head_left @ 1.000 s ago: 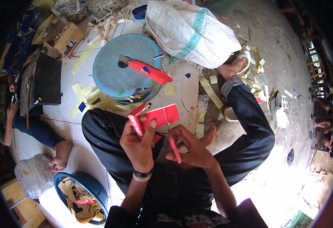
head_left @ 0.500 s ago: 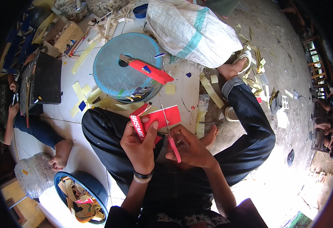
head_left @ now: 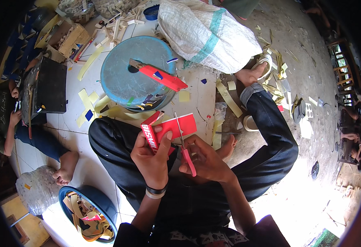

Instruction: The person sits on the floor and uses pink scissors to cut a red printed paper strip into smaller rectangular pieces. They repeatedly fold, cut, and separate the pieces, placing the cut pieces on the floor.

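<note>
My left hand (head_left: 150, 157) pinches a folded strip of red sheet material (head_left: 187, 123) with white lettering, thumb on top. Its free end sticks out to the right, above my lap. In my right hand (head_left: 211, 160) is a pair of scissors (head_left: 189, 161) with pinkish-red handles, fingers in the loops. The narrow metal blades point away from me and lie across the red strip near its middle; whether they have cut into it I cannot tell. A dark band and a light band circle my left wrist.
Beyond my knees stands a round blue-grey stool (head_left: 116, 74) bearing a long red object (head_left: 164, 78) and small scraps. A white sack (head_left: 207, 35) lies behind it. A blue basin (head_left: 110, 208) of strips is at lower left. Another person's foot (head_left: 66, 166) rests nearby, beside a black box (head_left: 50, 84).
Almost nothing differs. Both hands, the red strip and the scissors keep nearly the same place, and the view has shifted very slightly.
</note>
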Available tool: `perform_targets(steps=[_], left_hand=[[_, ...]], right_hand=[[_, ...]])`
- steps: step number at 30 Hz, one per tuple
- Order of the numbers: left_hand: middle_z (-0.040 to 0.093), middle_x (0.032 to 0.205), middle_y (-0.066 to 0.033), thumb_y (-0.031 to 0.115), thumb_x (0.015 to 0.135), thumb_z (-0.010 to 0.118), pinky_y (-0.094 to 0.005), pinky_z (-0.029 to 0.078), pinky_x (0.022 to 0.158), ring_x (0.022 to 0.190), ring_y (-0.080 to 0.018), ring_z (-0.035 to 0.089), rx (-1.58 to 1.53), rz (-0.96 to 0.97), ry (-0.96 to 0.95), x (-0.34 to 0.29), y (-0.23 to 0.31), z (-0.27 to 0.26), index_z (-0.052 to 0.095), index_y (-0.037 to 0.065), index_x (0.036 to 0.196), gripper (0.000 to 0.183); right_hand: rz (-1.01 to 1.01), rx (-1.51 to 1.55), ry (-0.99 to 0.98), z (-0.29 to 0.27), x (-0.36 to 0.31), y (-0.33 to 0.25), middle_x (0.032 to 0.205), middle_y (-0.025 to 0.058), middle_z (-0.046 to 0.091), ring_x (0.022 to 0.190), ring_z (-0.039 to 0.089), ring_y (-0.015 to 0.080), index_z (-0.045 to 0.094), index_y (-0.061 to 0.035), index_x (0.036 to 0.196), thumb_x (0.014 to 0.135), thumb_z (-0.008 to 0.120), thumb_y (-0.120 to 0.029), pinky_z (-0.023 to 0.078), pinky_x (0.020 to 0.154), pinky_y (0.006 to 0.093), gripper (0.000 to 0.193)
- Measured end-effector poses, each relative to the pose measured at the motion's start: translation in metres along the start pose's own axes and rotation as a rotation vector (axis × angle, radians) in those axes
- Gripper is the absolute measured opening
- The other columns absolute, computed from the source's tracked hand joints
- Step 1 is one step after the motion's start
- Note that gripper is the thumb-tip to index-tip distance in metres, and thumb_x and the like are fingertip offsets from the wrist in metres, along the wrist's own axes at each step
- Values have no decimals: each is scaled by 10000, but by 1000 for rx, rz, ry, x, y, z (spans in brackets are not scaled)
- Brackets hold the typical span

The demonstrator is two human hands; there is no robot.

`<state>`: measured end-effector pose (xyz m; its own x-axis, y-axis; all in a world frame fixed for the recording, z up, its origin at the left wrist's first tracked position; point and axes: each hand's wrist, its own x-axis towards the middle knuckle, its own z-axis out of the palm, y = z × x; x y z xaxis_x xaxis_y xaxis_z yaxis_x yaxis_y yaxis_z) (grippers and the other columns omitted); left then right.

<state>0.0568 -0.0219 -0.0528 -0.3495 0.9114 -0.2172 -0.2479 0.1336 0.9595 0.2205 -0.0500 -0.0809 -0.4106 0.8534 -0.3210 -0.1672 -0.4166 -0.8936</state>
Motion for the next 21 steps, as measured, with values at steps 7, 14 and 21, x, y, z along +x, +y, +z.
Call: perform_targets(steps=[7,14,21], left_hand=[[705,933,13,-37,918,809,-182,387,517,673,3,551,-2,15,8,-1,-3,0,695,12,1109,228],[745,983,-22,52,945,818,-157,422,506,778,-50,711,24,35,-10,1,-7,-3,688,12,1145,242],[755,945,-30,60,939,826,-163,408,489,736,-42,694,26,28,-12,0,-6,-4,692,11,1150,255]], right_hand=[[0,-24,-5,1,2,-1,970,-54,623,907,614,37,536,-102,1280,866,905,-129,485,766,227,555],[4,5,-15,0,2,2,969,-46,640,926,627,40,527,-87,1282,887,886,-113,488,770,230,534],[25,52,-11,0,0,2,936,-21,651,883,636,54,520,-58,1260,903,861,-69,511,781,244,494]])
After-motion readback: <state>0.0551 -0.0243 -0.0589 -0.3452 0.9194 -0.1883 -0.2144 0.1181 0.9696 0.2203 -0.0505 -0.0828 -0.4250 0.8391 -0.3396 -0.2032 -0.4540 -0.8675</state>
